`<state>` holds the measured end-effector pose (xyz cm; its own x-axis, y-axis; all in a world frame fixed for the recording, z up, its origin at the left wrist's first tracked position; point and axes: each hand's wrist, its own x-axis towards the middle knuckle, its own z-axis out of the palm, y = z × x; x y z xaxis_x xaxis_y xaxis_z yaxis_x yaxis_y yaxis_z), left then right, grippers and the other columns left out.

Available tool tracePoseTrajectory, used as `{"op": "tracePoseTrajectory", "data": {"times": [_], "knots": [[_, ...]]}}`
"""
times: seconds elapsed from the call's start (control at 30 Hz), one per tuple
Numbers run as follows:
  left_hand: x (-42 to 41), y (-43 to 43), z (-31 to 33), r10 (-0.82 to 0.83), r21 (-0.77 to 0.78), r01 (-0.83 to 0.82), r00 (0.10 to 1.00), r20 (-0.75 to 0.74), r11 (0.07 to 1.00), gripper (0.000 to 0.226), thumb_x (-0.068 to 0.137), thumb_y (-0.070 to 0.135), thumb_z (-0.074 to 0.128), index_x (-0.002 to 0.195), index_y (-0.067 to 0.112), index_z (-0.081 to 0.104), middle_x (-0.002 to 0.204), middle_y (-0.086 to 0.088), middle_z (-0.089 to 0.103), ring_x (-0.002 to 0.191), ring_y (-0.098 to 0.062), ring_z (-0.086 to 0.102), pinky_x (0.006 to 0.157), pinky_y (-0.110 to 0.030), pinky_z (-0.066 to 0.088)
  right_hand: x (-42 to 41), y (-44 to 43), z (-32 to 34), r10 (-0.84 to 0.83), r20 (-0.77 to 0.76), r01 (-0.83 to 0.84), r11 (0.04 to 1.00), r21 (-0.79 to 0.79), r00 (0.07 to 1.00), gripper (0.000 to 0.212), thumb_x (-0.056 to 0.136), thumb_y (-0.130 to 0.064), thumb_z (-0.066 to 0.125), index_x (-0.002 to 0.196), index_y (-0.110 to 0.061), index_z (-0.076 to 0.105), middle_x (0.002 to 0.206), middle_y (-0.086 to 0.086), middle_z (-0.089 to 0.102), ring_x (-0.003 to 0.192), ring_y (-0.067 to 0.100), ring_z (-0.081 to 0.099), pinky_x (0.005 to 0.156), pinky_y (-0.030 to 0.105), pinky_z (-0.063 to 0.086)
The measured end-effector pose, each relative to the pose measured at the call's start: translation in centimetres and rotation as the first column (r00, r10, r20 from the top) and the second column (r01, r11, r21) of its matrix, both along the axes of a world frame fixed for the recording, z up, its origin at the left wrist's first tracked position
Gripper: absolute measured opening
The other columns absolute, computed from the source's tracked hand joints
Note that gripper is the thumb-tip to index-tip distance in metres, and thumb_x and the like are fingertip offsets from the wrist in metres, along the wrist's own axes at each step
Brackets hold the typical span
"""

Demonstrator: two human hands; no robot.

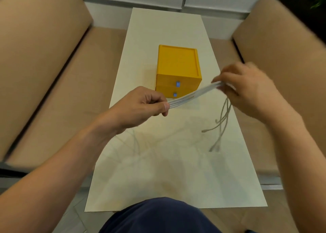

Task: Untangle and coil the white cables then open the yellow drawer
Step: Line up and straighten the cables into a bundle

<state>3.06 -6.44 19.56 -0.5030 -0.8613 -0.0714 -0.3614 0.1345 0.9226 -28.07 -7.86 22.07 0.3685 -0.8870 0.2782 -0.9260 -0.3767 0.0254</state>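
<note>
I watched the left hand [141, 105] and right hand [247, 89] each clutch the white cables [194, 94], held taut above the table [158, 171], before the yellow drawer unit [178, 68], its 2 drawers closed.

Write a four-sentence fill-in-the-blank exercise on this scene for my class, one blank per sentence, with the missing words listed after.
1. The left hand and right hand hold a bundle of ____ cables taut between them.
2. The yellow box has ____ drawers, each with a blue handle.
3. Both drawers are ____.
4. The cables' loose ends hang below the ____ hand.

Missing words: white; two; closed; right.
</note>
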Motion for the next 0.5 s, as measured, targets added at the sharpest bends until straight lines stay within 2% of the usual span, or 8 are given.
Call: {"op": "tracePoseTrajectory", "data": {"times": [0.07, 0.13, 0.23, 0.3, 0.37, 0.4, 0.43, 0.5], "knots": [[-0.4, -0.3, -0.1, 0.022, 0.011, -0.022, 1.000, -0.016, 1.000, 0.028, 0.101, 0.017, 0.062, 0.075, 0.013, 0.072, 0.056, 0.013, 0.046, 0.049, -0.003, 0.039, 0.048, -0.010, 0.029, 0.7, -0.1, -0.8, -0.038, 0.008, 0.038, 0.950, -0.311, 0.999, 0.027, 0.103, -0.029, 0.050, 0.120, -0.022, 0.071, 0.112, 0.013, 0.057, 0.093, 0.036, 0.050, 0.067, 0.045, 0.043], [-0.5, -0.6, -0.1, 0.037, 0.014, -0.037, 0.999, -0.019, 0.999, 0.027, 0.101, 0.016, 0.063, 0.076, 0.012, 0.073, 0.056, 0.012, 0.047, 0.048, -0.002, 0.041, 0.047, -0.009, 0.029, 1.5, -0.5, -2.5, -0.038, 0.127, 0.080, 0.935, -0.346, 0.991, 0.028, 0.103, -0.024, 0.051, 0.121, -0.017, 0.072, 0.094, 0.015, 0.053, 0.077, 0.035, 0.050, 0.055, 0.041, 0.042], [-0.6, -0.9, -0.3, 0.055, 0.035, -0.055, 0.998, 0.017, 0.998, 0.027, 0.101, 0.017, 0.063, 0.076, 0.010, 0.073, 0.055, 0.010, 0.045, 0.047, -0.003, 0.039, 0.048, -0.012, 0.029, 2.0, -0.8, -6.4, -0.096, 0.214, 0.135, 0.975, -0.177, 0.972, 0.026, 0.101, -0.020, 0.054, 0.120, -0.012, 0.071, 0.087, 0.013, 0.056, 0.069, 0.038, 0.056, 0.049, 0.042, 0.047], [-0.8, -0.9, -0.7, 0.052, 0.052, -0.056, 0.996, 0.072, 0.997, 0.028, 0.101, 0.020, 0.064, 0.075, 0.014, 0.073, 0.054, 0.012, 0.044, 0.053, -0.012, 0.037, 0.052, -0.023, 0.029, 2.5, -0.3, -8.9, -0.174, 0.223, 0.181, 0.984, -0.008, 0.959, 0.024, 0.101, -0.017, 0.058, 0.122, -0.013, 0.069, 0.094, 0.013, 0.061, 0.079, 0.039, 0.062, 0.058, 0.045, 0.052], [-1.1, -0.7, -1.2, 0.040, 0.078, -0.049, 0.993, 0.114, 0.996, 0.029, 0.101, 0.023, 0.064, 0.074, 0.016, 0.073, 0.055, 0.012, 0.044, 0.055, -0.016, 0.036, 0.052, -0.024, 0.029, 3.2, 0.7, -10.6, -0.231, 0.247, 0.174, 0.957, 0.234, 0.941, 0.031, 0.103, -0.019, 0.056, 0.133, -0.017, 0.063, 0.108, 0.010, 0.065, 0.095, 0.036, 0.065, 0.073, 0.044, 0.053], [-1.3, -0.5, -1.4, 0.037, 0.091, -0.048, 0.992, 0.125, 0.995, 0.029, 0.101, 0.023, 0.064, 0.074, 0.016, 0.072, 0.055, 0.012, 0.044, 0.051, -0.012, 0.034, 0.049, -0.020, 0.029, 3.4, 1.3, -11.1, -0.236, 0.204, 0.149, 0.919, 0.365, 0.950, 0.039, 0.103, -0.020, 0.054, 0.142, -0.020, 0.056, 0.117, 0.007, 0.065, 0.103, 0.033, 0.064, 0.080, 0.043, 0.052], [-1.4, -0.4, -1.6, 0.035, 0.103, -0.049, 0.990, 0.134, 0.994, 0.028, 0.100, 0.022, 0.064, 0.074, 0.015, 0.072, 0.054, 0.012, 0.044, 0.046, -0.008, 0.032, 0.046, -0.016, 0.028, 3.5, 2.0, -11.4, -0.209, 0.083, 0.143, 0.860, 0.489, 0.974, 0.049, 0.103, -0.018, 0.052, 0.151, -0.024, 0.044, 0.126, 0.005, 0.062, 0.110, 0.029, 0.061, 0.083, 0.040, 0.051], [-1.5, -0.2, -1.7, 0.029, 0.111, -0.046, 0.988, 0.150, 0.993, 0.028, 0.100, 0.021, 0.064, 0.075, 0.013, 0.072, 0.054, 0.011, 0.044, 0.042, -0.005, 0.030, 0.043, -0.013, 0.026, 3.3, 3.2, -11.1, -0.124, -0.081, 0.148, 0.821, 0.552, 0.989, 0.069, 0.098, -0.008, 0.048, 0.160, -0.027, 0.024, 0.135, 0.004, 0.051, 0.116, 0.025, 0.052, 0.084, 0.035, 0.049]]}}
